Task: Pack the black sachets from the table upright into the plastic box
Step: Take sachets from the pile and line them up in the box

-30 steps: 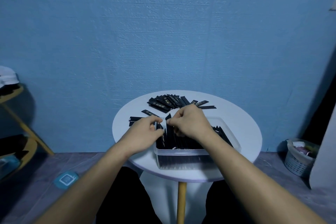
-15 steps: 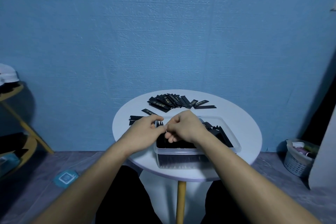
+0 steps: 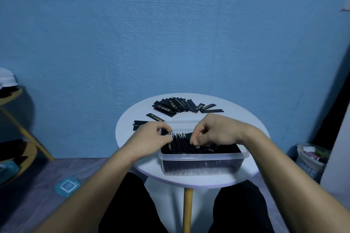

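A clear plastic box (image 3: 202, 164) stands on the near side of a round white table (image 3: 244, 119). It holds a row of upright black sachets (image 3: 181, 143). My left hand (image 3: 149, 137) is at the box's left end, its thumb and fingers curled round the left end of the row. My right hand (image 3: 216, 130) hovers over the box's middle, its curled fingertips pinching sachets in the row. A pile of loose black sachets (image 3: 176, 106) lies flat at the table's far side. Two more loose sachets (image 3: 139, 125) lie at the left, beyond my left hand.
A wooden shelf unit (image 3: 13, 138) stands at the far left. A basket with items (image 3: 310, 159) sits on the floor at the right. A blue wall rises close behind the table. My dark-clothed legs are under the table's near edge.
My right hand has moved to the right and lower over the box, away from my left hand. The row of upright sachets between the hands now shows.
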The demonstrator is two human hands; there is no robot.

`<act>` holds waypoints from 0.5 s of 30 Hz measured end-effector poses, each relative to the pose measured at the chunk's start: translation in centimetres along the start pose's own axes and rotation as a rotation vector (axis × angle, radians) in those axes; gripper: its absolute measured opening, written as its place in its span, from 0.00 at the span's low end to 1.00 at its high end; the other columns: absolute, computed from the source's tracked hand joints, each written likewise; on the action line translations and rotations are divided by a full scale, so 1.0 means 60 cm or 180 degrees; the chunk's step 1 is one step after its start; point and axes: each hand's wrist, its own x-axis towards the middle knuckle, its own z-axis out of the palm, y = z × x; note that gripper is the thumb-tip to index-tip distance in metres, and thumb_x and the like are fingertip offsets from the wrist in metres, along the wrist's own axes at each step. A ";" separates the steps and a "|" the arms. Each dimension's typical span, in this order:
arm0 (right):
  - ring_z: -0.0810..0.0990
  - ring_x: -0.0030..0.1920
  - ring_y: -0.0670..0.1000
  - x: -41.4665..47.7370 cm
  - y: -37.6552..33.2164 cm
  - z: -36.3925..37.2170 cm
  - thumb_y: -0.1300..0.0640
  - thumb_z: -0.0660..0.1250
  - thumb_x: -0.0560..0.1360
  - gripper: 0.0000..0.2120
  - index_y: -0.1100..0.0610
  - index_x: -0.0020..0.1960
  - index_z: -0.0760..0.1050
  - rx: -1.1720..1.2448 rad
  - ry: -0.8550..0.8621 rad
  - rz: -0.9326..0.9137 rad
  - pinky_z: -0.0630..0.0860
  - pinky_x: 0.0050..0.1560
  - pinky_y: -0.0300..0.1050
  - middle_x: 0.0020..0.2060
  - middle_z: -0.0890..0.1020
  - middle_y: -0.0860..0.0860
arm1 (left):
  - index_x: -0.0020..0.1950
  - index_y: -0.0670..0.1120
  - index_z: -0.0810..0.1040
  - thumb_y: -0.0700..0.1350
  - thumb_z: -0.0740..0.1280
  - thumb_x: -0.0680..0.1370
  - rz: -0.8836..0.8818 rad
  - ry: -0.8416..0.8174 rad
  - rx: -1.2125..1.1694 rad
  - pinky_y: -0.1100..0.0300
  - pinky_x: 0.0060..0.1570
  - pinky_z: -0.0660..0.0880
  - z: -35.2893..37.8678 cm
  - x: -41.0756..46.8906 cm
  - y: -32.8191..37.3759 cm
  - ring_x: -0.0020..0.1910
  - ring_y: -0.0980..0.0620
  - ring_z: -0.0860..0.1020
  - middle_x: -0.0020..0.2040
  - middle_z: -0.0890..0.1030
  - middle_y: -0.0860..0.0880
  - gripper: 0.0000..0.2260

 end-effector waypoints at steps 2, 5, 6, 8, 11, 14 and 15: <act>0.77 0.36 0.46 -0.013 0.000 -0.004 0.58 0.72 0.77 0.04 0.54 0.46 0.86 -0.0003 -0.0297 0.0073 0.76 0.40 0.41 0.37 0.84 0.46 | 0.50 0.57 0.83 0.49 0.71 0.74 -0.0014 -0.0006 0.0003 0.58 0.33 0.62 0.000 0.000 0.000 0.25 0.59 0.66 0.22 0.69 0.59 0.06; 0.78 0.39 0.47 -0.021 -0.002 -0.009 0.53 0.72 0.77 0.08 0.57 0.49 0.86 -0.0112 -0.0480 0.0024 0.77 0.46 0.44 0.37 0.83 0.46 | 0.49 0.57 0.83 0.51 0.71 0.72 -0.0023 -0.0019 -0.0041 0.58 0.33 0.62 0.001 0.001 0.000 0.25 0.59 0.66 0.23 0.68 0.58 0.07; 0.78 0.40 0.47 -0.022 -0.004 -0.010 0.52 0.72 0.77 0.09 0.58 0.49 0.86 -0.0129 -0.0554 0.0020 0.77 0.47 0.45 0.37 0.83 0.47 | 0.49 0.57 0.83 0.53 0.70 0.70 -0.0020 -0.0026 -0.0064 0.57 0.33 0.62 0.001 0.001 0.000 0.25 0.59 0.66 0.23 0.68 0.58 0.08; 0.78 0.41 0.46 -0.025 -0.006 -0.011 0.50 0.72 0.77 0.11 0.59 0.50 0.85 -0.0131 -0.0686 0.0029 0.76 0.49 0.45 0.38 0.82 0.47 | 0.48 0.58 0.82 0.55 0.68 0.67 -0.0024 -0.0046 -0.0078 0.57 0.33 0.62 0.000 0.000 0.000 0.26 0.58 0.66 0.23 0.68 0.58 0.11; 0.77 0.44 0.44 -0.030 -0.007 -0.011 0.49 0.74 0.76 0.10 0.54 0.52 0.85 -0.0125 -0.0826 -0.0020 0.76 0.54 0.47 0.41 0.83 0.45 | 0.50 0.57 0.82 0.50 0.71 0.73 -0.0001 -0.0058 -0.0017 0.57 0.33 0.61 0.000 0.002 -0.002 0.25 0.58 0.66 0.23 0.68 0.58 0.07; 0.78 0.45 0.41 -0.033 -0.007 -0.009 0.48 0.75 0.75 0.12 0.51 0.55 0.84 -0.0163 -0.0870 -0.0039 0.76 0.57 0.49 0.43 0.83 0.43 | 0.50 0.57 0.82 0.48 0.71 0.74 0.0037 -0.0043 0.0028 0.57 0.32 0.61 0.000 0.002 -0.001 0.25 0.59 0.66 0.22 0.69 0.59 0.06; 0.77 0.44 0.41 -0.032 -0.008 -0.008 0.47 0.75 0.75 0.13 0.50 0.57 0.84 -0.0195 -0.0826 0.0005 0.75 0.54 0.47 0.42 0.82 0.43 | 0.50 0.57 0.82 0.48 0.71 0.74 0.0040 -0.0043 0.0027 0.57 0.32 0.61 0.000 0.002 0.000 0.25 0.59 0.66 0.22 0.69 0.59 0.06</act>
